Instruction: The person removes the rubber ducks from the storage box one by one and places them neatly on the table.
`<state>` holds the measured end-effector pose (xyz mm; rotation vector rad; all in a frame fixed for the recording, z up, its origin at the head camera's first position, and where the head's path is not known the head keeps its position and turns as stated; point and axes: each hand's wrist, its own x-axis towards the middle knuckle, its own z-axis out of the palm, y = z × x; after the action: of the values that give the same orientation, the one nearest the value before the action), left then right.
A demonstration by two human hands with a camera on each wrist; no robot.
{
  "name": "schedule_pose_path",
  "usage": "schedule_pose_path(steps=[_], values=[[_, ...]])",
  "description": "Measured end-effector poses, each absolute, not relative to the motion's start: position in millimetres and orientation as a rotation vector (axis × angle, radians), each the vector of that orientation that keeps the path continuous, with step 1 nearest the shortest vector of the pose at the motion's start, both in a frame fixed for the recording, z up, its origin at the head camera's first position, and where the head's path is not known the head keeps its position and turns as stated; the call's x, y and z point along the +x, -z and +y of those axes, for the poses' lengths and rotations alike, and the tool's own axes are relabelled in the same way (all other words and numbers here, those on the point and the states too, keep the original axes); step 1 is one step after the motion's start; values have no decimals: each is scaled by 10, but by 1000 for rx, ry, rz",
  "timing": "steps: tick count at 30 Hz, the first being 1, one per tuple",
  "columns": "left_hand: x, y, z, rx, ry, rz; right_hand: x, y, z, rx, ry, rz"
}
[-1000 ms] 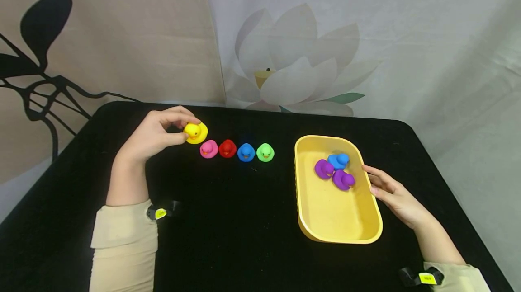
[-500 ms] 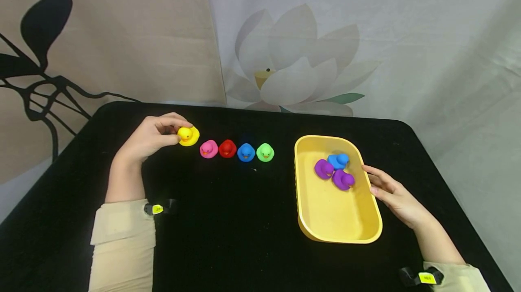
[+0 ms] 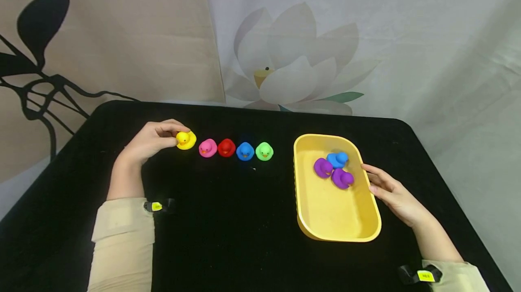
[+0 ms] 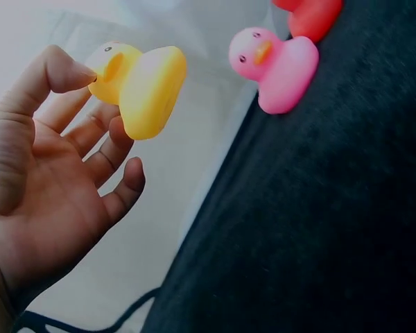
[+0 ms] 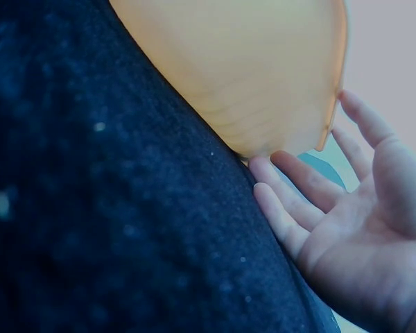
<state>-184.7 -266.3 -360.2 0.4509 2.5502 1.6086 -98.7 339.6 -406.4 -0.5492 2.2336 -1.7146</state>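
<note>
My left hand (image 3: 147, 142) pinches a yellow rubber duck (image 3: 187, 141) between thumb and fingers. In the left wrist view this duck (image 4: 149, 90) is tilted and appears raised off the black cloth. Just right of it, a pink rubber duck (image 3: 208, 148) begins a row with a red duck (image 3: 226, 148), a blue duck (image 3: 245, 152) and a green duck (image 3: 264, 152). At the right, fingers and thumb of my right hand (image 3: 400, 199) touch the side of a yellow plastic tray (image 3: 338, 233). Those fingers are loosely extended in the right wrist view, thumb at the rim.
Inside the tray lie two purple ducks (image 3: 343, 178) and another blue duck (image 3: 337, 160). A black cloth (image 3: 228, 228) covers the table, and a printed curtain (image 3: 154, 34) hangs behind its far edge.
My left hand has moved left and slightly towards me with the yellow duck, from behind the pink duck to the left of it. The right hand and tray have stayed put.
</note>
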Motion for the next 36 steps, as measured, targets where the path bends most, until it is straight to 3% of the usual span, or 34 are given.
schedule_pose_path(steps=[36], values=[[-1951,4001,-2754,252,-1563,2464,-979,4070,3401,-530,1702,2240]])
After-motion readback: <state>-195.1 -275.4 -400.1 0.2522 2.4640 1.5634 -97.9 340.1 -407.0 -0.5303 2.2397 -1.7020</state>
